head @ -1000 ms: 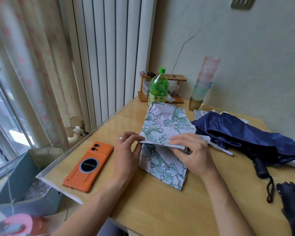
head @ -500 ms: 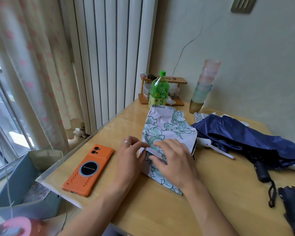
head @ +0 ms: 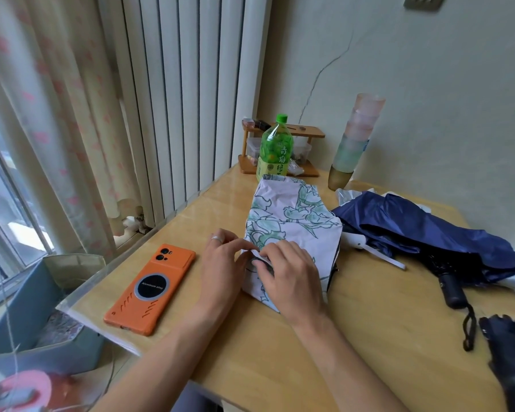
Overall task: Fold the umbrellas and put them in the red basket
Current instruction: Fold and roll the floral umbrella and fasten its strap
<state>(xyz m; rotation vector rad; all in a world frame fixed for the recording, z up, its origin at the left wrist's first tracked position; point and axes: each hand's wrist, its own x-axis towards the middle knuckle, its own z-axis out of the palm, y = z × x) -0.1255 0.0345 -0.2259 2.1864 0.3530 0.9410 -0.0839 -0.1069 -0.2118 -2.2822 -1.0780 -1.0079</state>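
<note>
The floral umbrella [head: 292, 221], white cloth printed with green flowers, lies collapsed and flattened in the middle of the wooden table [head: 369, 337], its length running away from the person. Both hands meet at its near left edge. The left hand [head: 223, 263], a ring on one finger, pinches the cloth with curled fingertips. The right hand [head: 292, 275] lies over the umbrella with its fingers bent down onto a small dark patch in the fabric; what that patch is cannot be told.

Just to the right, touching the floral cloth, a navy umbrella [head: 428, 230] sprawls loosely, its black handle [head: 451, 288] and wrist loop pointing toward the near edge. Left of the hands lies an orange phone [head: 150, 288], back up, with a black disc bearing a line of writing too small to read surely. Behind the floral umbrella stands a green bottle [head: 275, 148] whose label shows the Chinese characters 青梅 and 绿. Behind it sits a small wooden rack [head: 306, 135], and a stack of pastel cups [head: 357, 138] is to the right.
</note>
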